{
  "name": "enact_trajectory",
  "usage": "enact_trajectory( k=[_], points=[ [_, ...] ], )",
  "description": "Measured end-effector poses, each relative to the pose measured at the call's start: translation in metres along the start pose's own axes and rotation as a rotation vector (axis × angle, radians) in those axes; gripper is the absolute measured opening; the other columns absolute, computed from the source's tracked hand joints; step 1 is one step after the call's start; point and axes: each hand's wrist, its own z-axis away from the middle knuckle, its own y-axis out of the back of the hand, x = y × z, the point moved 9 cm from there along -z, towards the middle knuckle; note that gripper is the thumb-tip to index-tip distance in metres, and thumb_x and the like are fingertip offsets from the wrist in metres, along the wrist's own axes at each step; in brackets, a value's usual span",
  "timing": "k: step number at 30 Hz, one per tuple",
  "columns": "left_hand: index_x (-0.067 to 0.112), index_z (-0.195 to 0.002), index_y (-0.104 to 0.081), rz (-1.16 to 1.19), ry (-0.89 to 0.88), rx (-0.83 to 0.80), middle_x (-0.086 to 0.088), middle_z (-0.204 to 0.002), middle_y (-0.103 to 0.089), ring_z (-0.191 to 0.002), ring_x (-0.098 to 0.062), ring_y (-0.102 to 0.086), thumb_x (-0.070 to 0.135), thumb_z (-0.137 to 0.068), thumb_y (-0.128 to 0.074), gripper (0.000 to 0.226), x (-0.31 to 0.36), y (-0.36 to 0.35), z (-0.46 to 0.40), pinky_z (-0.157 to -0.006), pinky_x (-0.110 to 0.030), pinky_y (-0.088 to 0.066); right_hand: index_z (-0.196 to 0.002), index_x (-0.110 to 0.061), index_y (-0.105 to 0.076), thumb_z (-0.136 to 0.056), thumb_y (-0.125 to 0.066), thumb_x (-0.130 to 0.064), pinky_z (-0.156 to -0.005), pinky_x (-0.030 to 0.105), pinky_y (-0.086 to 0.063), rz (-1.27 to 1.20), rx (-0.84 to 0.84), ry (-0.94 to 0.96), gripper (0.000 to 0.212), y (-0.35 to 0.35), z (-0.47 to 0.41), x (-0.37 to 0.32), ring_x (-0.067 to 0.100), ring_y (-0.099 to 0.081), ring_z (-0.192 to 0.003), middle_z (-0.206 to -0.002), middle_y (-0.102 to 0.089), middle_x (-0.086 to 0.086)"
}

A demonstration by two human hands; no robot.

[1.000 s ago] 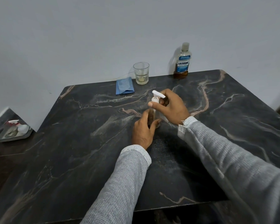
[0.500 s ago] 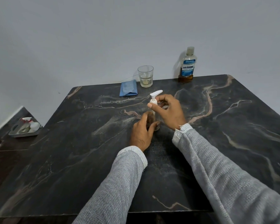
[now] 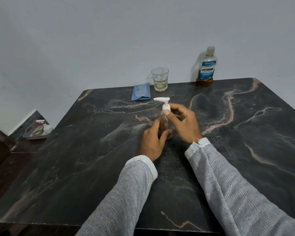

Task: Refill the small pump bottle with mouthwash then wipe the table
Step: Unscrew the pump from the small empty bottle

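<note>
Fingers of the left hand wrap the clear body of the small pump bottle, pinning it upright mid-desk so it cannot spin. Right hand fingers pinch the white pump collar, probably to twist it. Mouthwash bottle, glass and blue cloth wait along the far edge, within reach for pouring and wiping.

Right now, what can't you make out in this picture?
Head view only:
- Pump bottle: body and fill level hidden by the left hand and right hand.
- Tray at left: contents too small to name.
- Mouthwash bottle: small print too small.
- Table: near edge cut off by sleeves.
</note>
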Motion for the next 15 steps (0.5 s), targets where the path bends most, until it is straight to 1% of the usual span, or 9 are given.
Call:
enact_trajectory(
  k=[3, 5, 7, 9, 11, 13, 15],
  points=[
    [0.018, -0.126, -0.053, -0.008, 0.004, 0.001, -0.002, -0.107, -0.073, -0.099, -0.016, -0.068, 0.022, -0.091, -0.064, 0.037, -0.002, -0.001, 0.000, -0.087, -0.031, -0.053, -0.124, -0.013, -0.060, -0.081, -0.076, -0.014, -0.091, 0.028, -0.052, -0.032, -0.046, 0.002, 0.045, -0.002, 0.005, 0.005, 0.016, -0.062, -0.107, -0.117, -0.066, 0.003],
    [0.019, -0.126, -0.054, 0.018, 0.008, 0.009, -0.001, -0.108, -0.072, -0.098, -0.013, -0.068, 0.016, -0.090, -0.063, 0.037, -0.003, 0.000, 0.001, -0.086, -0.031, -0.054, -0.122, -0.013, -0.058, -0.076, -0.080, -0.011, -0.088, 0.027, -0.052, -0.049, -0.061, -0.013, 0.052, -0.004, 0.009, 0.010, 0.016, -0.063, -0.104, -0.115, -0.066, 0.002],
    [0.020, -0.128, -0.054, 0.066, 0.012, -0.003, 0.000, -0.111, -0.072, -0.099, -0.011, -0.069, 0.013, -0.089, -0.063, 0.041, -0.002, -0.001, 0.001, -0.088, -0.033, -0.055, -0.118, -0.014, -0.059, -0.073, -0.082, -0.008, -0.083, 0.023, -0.051, -0.023, -0.069, -0.012, 0.051, -0.004, 0.011, 0.015, 0.010, -0.062, -0.099, -0.110, -0.066, 0.000],
    [0.022, -0.130, -0.053, 0.139, 0.012, -0.044, 0.004, -0.115, -0.070, -0.102, -0.007, -0.068, 0.015, -0.087, -0.067, 0.046, 0.000, -0.004, 0.002, -0.091, -0.032, -0.056, -0.114, -0.015, -0.059, -0.072, -0.082, -0.006, -0.078, 0.017, -0.049, -0.026, -0.068, -0.011, 0.048, -0.002, 0.011, 0.018, 0.002, -0.062, -0.092, -0.104, -0.066, -0.003],
    [0.025, -0.135, -0.049, 0.188, 0.014, -0.086, 0.007, -0.124, -0.065, -0.111, -0.006, -0.064, 0.017, -0.082, -0.068, 0.057, 0.001, -0.007, 0.005, -0.096, -0.028, -0.053, -0.113, -0.017, -0.060, -0.073, -0.080, -0.004, -0.077, 0.015, -0.048, -0.050, -0.066, -0.006, 0.046, -0.001, 0.012, 0.019, 0.002, -0.064, -0.091, -0.104, -0.067, -0.004],
    [0.021, -0.142, -0.042, 0.256, 0.067, -0.075, 0.003, -0.136, -0.057, -0.124, -0.009, -0.055, 0.011, -0.081, -0.062, 0.065, -0.003, -0.003, 0.005, -0.104, -0.032, -0.047, -0.116, -0.017, -0.060, -0.074, -0.080, -0.005, -0.079, 0.016, -0.048, -0.062, -0.066, -0.003, 0.048, -0.001, 0.012, 0.020, 0.007, -0.065, -0.095, -0.107, -0.069, -0.001],
    [0.015, -0.148, -0.038, 0.342, 0.135, -0.011, 0.002, -0.144, -0.049, -0.132, -0.009, -0.047, 0.005, -0.086, -0.055, 0.065, -0.006, 0.009, 0.002, -0.111, -0.036, -0.041, -0.117, -0.019, -0.061, -0.074, -0.081, -0.007, -0.079, 0.016, -0.048, -0.071, -0.070, -0.009, 0.049, -0.002, 0.012, 0.022, 0.008, -0.065, -0.097, -0.109, -0.069, -0.002]
  ],
)
